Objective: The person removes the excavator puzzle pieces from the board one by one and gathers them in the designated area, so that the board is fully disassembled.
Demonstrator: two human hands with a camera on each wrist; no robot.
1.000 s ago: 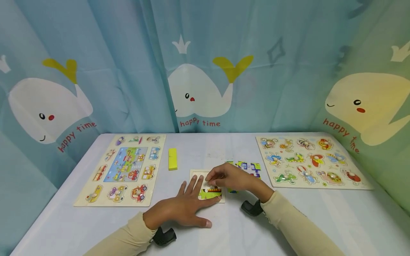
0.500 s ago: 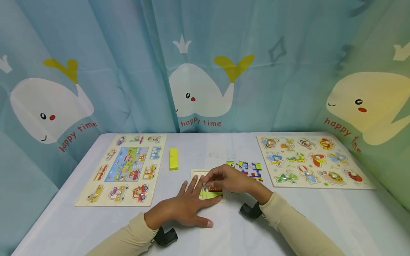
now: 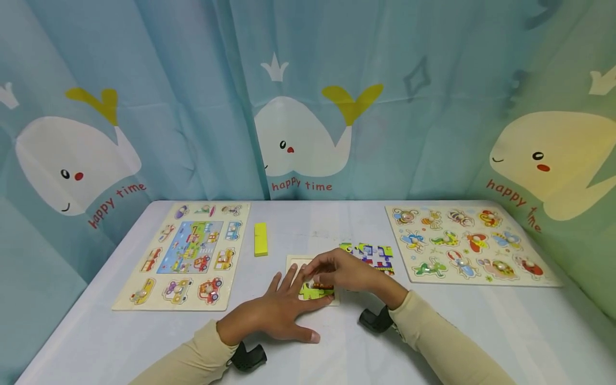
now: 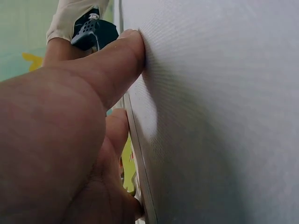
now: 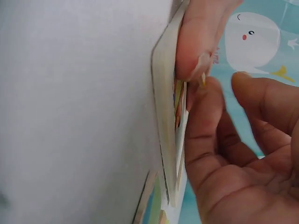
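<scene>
A small wooden jigsaw tray (image 3: pixel 335 302) lies on the table between both hands, with green and brown jigsaw pieces (image 3: pixel 310 293) in it. My left hand (image 3: pixel 284 315) rests spread over its left and lower edges, thumb on the table. Above the tray my right hand (image 3: pixel 344 271) reaches in with bent fingers. In the right wrist view a right fingertip (image 5: pixel 212 86) is at the tray, close to a left fingertip, while another right digit stands apart. Whatever lies under the right fingertips is mostly hidden. More jigsaw pieces (image 3: pixel 377 252) lie right of the tray, partly behind that hand.
A vehicle knob-puzzle board (image 3: pixel 191 283) lies to the left, an insect knob-puzzle board (image 3: pixel 474 251) to the right. A yellow block (image 3: pixel 260 239) sits behind the left hand. Whale-print curtains (image 3: pixel 202 107) enclose the white table (image 3: pixel 332 353).
The right fingers have shifted slightly left and nearer the left fingers, over the tray. More of the loose pieces on the right now show. The left hand stays in place.
</scene>
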